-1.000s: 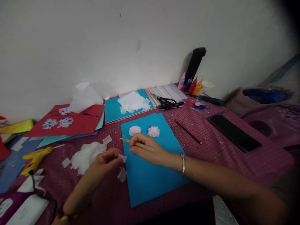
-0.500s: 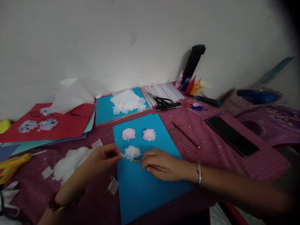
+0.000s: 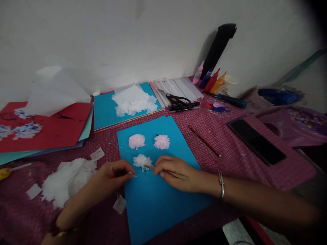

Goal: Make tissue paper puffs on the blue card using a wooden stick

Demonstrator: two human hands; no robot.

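Observation:
A blue sheet of paper (image 3: 163, 207) lies before me with two pink tissue-paper flowers (image 3: 136, 141) near its top. Below them is a white tissue-paper flower (image 3: 142, 160). My right hand (image 3: 176, 173) is closed around a thin wooden stick (image 3: 148, 166), whose tip touches the lower right of the white flower. Just left of that flower, my left hand (image 3: 117, 175) pinches a small piece of white tissue paper (image 3: 132, 174). A pile of white tissue squares (image 3: 67, 180) lies beside my left forearm.
Black scissors (image 3: 178, 101) and paint bottles (image 3: 213, 81) stand toward the back. A pencil (image 3: 204, 140) and a phone (image 3: 257, 141) lie on the right. Red paper (image 3: 61, 129) with blue-specked flowers lies at left, near a yellow glue gun (image 3: 5, 173).
The view has shifted, so things at left sit further left. My left hand has drawn slightly down from the white flower, while the stick's tip has moved up onto it.

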